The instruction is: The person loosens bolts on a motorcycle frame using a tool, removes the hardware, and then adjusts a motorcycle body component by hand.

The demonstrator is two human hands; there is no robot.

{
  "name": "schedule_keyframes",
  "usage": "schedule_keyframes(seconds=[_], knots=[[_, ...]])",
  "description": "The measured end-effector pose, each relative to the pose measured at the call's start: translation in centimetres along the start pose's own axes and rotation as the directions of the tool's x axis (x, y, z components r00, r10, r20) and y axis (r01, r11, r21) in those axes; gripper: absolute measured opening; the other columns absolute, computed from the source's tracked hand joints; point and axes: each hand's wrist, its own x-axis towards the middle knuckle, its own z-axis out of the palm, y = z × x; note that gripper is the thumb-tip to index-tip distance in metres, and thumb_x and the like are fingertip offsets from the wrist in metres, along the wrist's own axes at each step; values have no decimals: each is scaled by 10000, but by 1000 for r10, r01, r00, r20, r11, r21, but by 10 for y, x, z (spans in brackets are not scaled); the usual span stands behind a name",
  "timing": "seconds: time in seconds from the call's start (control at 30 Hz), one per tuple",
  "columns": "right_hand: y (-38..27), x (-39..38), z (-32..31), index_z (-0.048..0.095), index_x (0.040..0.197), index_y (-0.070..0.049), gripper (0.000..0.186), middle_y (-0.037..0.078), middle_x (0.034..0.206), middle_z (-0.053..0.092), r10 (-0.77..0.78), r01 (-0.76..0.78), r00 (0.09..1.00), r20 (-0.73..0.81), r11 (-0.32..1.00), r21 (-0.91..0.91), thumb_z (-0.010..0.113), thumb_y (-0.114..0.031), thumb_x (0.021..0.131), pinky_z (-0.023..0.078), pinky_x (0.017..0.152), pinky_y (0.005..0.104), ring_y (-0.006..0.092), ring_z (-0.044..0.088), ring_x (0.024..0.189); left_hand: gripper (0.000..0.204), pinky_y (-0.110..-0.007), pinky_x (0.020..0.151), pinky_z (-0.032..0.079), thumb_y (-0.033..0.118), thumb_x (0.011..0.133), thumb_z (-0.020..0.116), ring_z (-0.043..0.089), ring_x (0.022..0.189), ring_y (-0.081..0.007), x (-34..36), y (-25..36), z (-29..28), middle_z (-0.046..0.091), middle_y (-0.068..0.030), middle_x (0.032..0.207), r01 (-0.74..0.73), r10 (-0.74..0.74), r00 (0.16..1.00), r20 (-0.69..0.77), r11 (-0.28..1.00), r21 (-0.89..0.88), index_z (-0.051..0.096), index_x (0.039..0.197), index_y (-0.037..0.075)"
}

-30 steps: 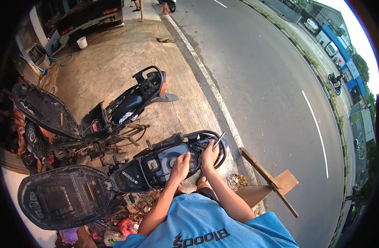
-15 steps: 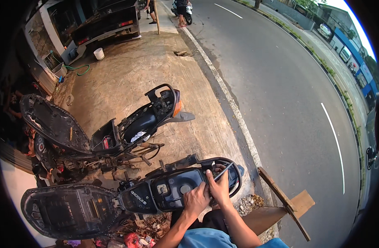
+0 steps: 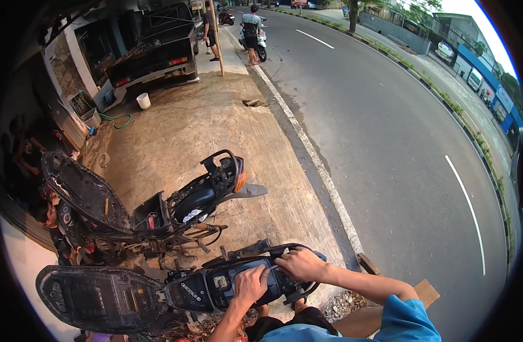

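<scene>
Right now, both my hands are at the back part of the black motorbike [image 3: 192,290] just in front of me. Its tail points to my right. Its long seat [image 3: 99,297] is flipped over on the left, with the bumpy underside facing up.

My left hand [image 3: 251,285] is over the dark top of the bike, with its fingers bent and its thumb on the right side. My right hand [image 3: 302,264] is at the tail, by the black loop rail [image 3: 298,297]. Its back faces up and its fingers curl down to the left. The two hands are near each other but apart. A small grey bit shows between them, too tiny to name. I cannot tell if either hand is clenched on something, because my fingers hide it.

Past my bike is another black motorbike [image 3: 196,198], with its seat tipped up too. It has an orange light [image 3: 240,181] at the tail and a white cloth [image 3: 191,215] tucked in its side. Little stones [image 3: 342,309] lie near my right arm, and the big grey road [image 3: 387,131] runs along the right. Far ahead I see a white bucket [image 3: 143,101], a green hose [image 3: 122,123] and a dark truck [image 3: 153,61].
</scene>
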Motion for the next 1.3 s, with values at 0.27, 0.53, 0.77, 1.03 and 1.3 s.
schedule_keyframes(seconds=[0.27, 0.53, 0.77, 1.03, 1.3], knots=[[-34, 30, 47, 608, 1043, -22, 266, 210, 712, 687, 116, -66, 973, -200, 968, 242, 505, -249, 951, 551, 558, 475, 358, 699, 645, 553, -513, 1087, 300, 403, 981, 513, 365, 1286, -467, -11, -21, 34, 424, -278, 1336, 495, -445, 806, -391, 868, 32, 473, 1287, -56], [-51, 20, 72, 552, 1071, 96, 342, 225, 799, 704, 103, 16, 933, -346, 946, 325, 523, -194, 892, 572, 584, 435, 359, 711, 692, 400, -322, 792, 467, 335, 1016, 569, 612, 847, -172, -8, -2, 55, 701, -66, 998, 601, -818, 564, 112, 313, -735, 687, 1121, -32], [-13, 1, 46, 517, 1336, -21, 478, 304, 1155, 639, -113, 36, 989, 91, 800, 598, 471, -306, 956, 472, 981, 493, 446, 627, 1071, 343, -469, 727, 496, 313, 1040, 481, 685, 855, -295, 0, -32, 55, 707, -138, 910, 749, -778, 626, -55, 620, -233, 655, 1162, 43], [49, 3, 24, 526, 1341, -53, 473, 167, 1309, 566, -226, 221, 738, -636, 971, -88, 575, -247, 913, 306, 1117, 618, 319, 533, 1233, 273, -535, 721, 480, 244, 1018, 459, 625, 863, -453, 12, 49, 49, 674, -212, 933, 319, -216, 912, -349, 908, 272, 610, 1099, 31], [34, -7, 34, 667, 974, -69, 199, 130, 811, 701, -216, 239, 904, -369, 971, 18, 608, -238, 887, 527, 839, 474, 332, 693, 748, 540, -619, 1159, 110, 380, 968, 537, 402, 1375, -388, -5, 48, 108, 501, -288, 1367, 715, -439, 497, -748, 696, 67, 495, 1396, 54]])
